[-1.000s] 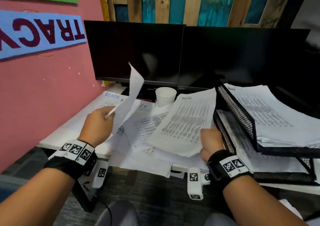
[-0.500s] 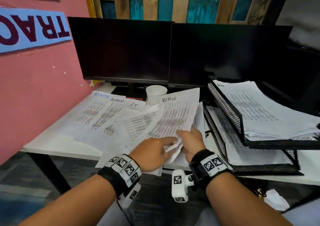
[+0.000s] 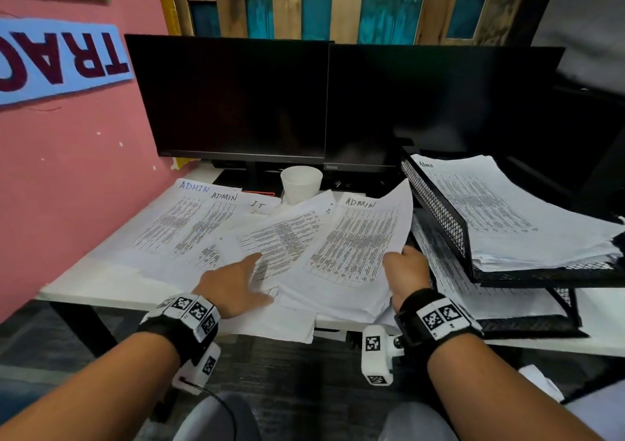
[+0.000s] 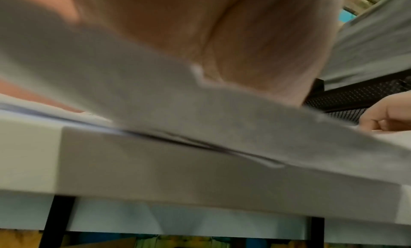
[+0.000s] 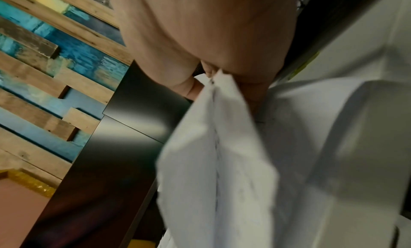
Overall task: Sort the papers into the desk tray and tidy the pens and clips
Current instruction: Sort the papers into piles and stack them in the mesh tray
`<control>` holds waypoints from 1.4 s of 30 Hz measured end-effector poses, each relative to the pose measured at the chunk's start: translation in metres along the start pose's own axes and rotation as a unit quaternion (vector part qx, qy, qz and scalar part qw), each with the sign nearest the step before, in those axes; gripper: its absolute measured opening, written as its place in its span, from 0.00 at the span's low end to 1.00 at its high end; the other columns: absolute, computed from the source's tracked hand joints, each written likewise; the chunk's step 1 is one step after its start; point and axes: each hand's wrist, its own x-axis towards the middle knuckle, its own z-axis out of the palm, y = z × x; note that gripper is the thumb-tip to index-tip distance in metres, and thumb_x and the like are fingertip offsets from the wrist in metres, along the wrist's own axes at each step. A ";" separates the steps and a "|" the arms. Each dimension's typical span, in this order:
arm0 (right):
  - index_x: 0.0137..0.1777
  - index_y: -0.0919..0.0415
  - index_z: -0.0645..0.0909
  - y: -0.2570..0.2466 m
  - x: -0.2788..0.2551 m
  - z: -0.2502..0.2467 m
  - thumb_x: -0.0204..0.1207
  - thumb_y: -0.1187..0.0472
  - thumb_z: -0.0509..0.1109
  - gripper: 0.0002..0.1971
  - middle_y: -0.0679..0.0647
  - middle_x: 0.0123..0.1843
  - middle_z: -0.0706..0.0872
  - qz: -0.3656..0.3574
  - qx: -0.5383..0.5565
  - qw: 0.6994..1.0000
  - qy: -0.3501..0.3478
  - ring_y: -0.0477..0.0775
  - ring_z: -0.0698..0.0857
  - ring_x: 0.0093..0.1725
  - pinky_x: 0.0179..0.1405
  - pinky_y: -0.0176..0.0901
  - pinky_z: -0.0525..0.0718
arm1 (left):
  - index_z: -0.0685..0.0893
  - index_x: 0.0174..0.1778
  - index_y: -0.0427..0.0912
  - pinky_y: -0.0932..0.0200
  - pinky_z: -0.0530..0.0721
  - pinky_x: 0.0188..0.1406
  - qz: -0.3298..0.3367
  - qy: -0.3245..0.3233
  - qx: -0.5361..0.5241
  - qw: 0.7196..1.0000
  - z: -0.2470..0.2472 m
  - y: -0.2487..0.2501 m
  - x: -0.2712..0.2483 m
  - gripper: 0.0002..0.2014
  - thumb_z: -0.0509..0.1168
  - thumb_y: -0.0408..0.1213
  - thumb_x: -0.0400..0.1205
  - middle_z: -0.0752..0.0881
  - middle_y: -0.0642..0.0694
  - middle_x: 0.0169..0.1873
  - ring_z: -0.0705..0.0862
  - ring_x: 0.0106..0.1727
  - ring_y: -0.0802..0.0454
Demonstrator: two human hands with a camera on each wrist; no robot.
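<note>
Printed papers (image 3: 189, 224) lie fanned over the white desk (image 3: 101, 291), several headed ADMIN and one IT. My left hand (image 3: 236, 281) lies flat on the middle sheets, index finger stretched forward; in the left wrist view its palm (image 4: 244, 40) hovers blurred over paper. My right hand (image 3: 404, 271) grips the right edge of an ADMIN sheaf (image 3: 355, 244), and the right wrist view shows the fingers pinching that edge (image 5: 222, 97). The black mesh desk tray (image 3: 436, 210) stands just right of it, with a thick stack (image 3: 500, 214) on top and sheets (image 3: 473, 291) in the lower tier. No pens or clips show.
A white paper cup (image 3: 301, 183) stands behind the papers, in front of two dark monitors (image 3: 236, 102). A pink wall (image 3: 67, 186) closes the left side. Some sheets hang over the desk's front edge (image 3: 277, 329).
A second ago my left hand held one sheet up. Both hands then met on the ADMIN sheaf; now the left has let go and lies flat further left, the right holds on.
</note>
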 end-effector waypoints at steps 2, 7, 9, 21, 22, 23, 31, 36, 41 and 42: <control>0.51 0.68 0.87 0.005 0.001 -0.001 0.76 0.76 0.56 0.17 0.60 0.46 0.91 0.007 0.002 1.000 0.005 0.57 0.85 0.38 0.34 0.39 0.82 | 0.67 0.82 0.63 0.50 0.85 0.65 0.007 0.056 0.025 0.998 0.000 0.000 0.001 0.33 0.65 0.58 0.79 0.88 0.56 0.65 0.89 0.60 0.50; 0.51 0.71 0.86 0.010 0.006 -0.004 0.75 0.76 0.56 0.16 0.63 0.48 0.91 0.008 -0.009 1.000 0.011 0.57 0.83 0.38 0.32 0.37 0.80 | 0.89 0.40 0.54 0.58 0.82 0.36 0.004 0.124 -0.014 0.992 0.000 -0.011 0.005 0.12 0.63 0.45 0.87 0.89 0.53 0.31 0.87 0.34 0.51; 0.51 0.70 0.86 0.011 0.009 -0.006 0.75 0.75 0.56 0.16 0.64 0.51 0.92 0.010 -0.011 1.000 0.012 0.58 0.84 0.39 0.35 0.40 0.81 | 0.88 0.39 0.51 0.58 0.81 0.33 -0.013 0.166 -0.053 0.985 -0.008 -0.021 0.005 0.13 0.63 0.42 0.89 0.88 0.52 0.29 0.86 0.32 0.51; 0.50 0.59 0.87 0.013 0.008 -0.002 0.79 0.74 0.54 0.19 0.61 0.51 0.92 0.037 -0.009 0.999 -0.017 0.63 0.89 0.46 0.42 0.52 0.89 | 0.77 0.39 0.44 0.42 0.80 0.35 -0.083 0.408 -0.240 0.877 -0.084 -0.061 -0.024 0.14 0.59 0.44 0.89 0.79 0.40 0.29 0.79 0.36 0.30; 0.52 0.57 0.87 0.015 0.008 0.000 0.79 0.73 0.54 0.21 0.59 0.51 0.93 0.041 -0.008 0.999 -0.025 0.63 0.90 0.47 0.43 0.55 0.92 | 0.77 0.39 0.44 0.43 0.79 0.35 -0.072 0.409 -0.243 0.876 -0.084 -0.055 -0.025 0.13 0.59 0.43 0.89 0.79 0.41 0.30 0.79 0.36 0.30; 0.55 0.55 0.88 0.015 0.009 0.002 0.79 0.72 0.53 0.22 0.58 0.52 0.93 0.047 -0.014 0.998 -0.036 0.65 0.92 0.48 0.45 0.62 0.93 | 0.81 0.43 0.45 0.44 0.79 0.36 -0.058 0.405 -0.237 0.881 -0.085 -0.044 -0.028 0.12 0.59 0.43 0.90 0.81 0.42 0.31 0.80 0.37 0.32; 0.65 0.49 0.86 0.013 -0.004 0.020 0.78 0.72 0.51 0.28 0.56 0.56 0.92 0.074 0.034 0.995 -0.058 0.67 0.91 0.53 0.51 0.70 0.91 | 0.87 0.68 0.56 0.61 0.77 0.34 0.082 0.268 -0.170 0.945 -0.037 0.049 -0.024 0.14 0.61 0.42 0.91 0.92 0.49 0.39 0.87 0.34 0.49; 0.64 0.57 0.84 0.012 -0.004 0.018 0.74 0.57 0.62 0.20 0.62 0.55 0.92 0.116 0.071 0.989 -0.051 0.68 0.89 0.58 0.65 0.75 0.83 | 0.87 0.63 0.55 0.69 0.69 0.23 0.167 0.154 -0.108 0.968 -0.005 0.096 -0.025 0.13 0.58 0.41 0.92 0.85 0.53 0.30 0.80 0.25 0.59; 0.62 0.57 0.85 0.007 -0.011 0.018 0.75 0.48 0.74 0.18 0.62 0.55 0.92 0.089 0.046 0.991 -0.086 0.65 0.90 0.55 0.59 0.62 0.87 | 0.87 0.62 0.60 0.57 0.85 0.44 0.182 0.060 -0.113 0.975 0.006 0.112 -0.030 0.13 0.61 0.56 0.88 0.90 0.55 0.42 0.88 0.43 0.54; 0.62 0.59 0.85 0.005 -0.013 0.017 0.80 0.61 0.70 0.12 0.61 0.53 0.92 0.058 0.027 0.994 -0.084 0.65 0.91 0.53 0.52 0.56 0.89 | 0.85 0.66 0.64 0.57 0.86 0.52 0.172 0.029 -0.135 0.975 0.006 0.111 -0.031 0.18 0.60 0.64 0.85 0.91 0.59 0.49 0.89 0.50 0.58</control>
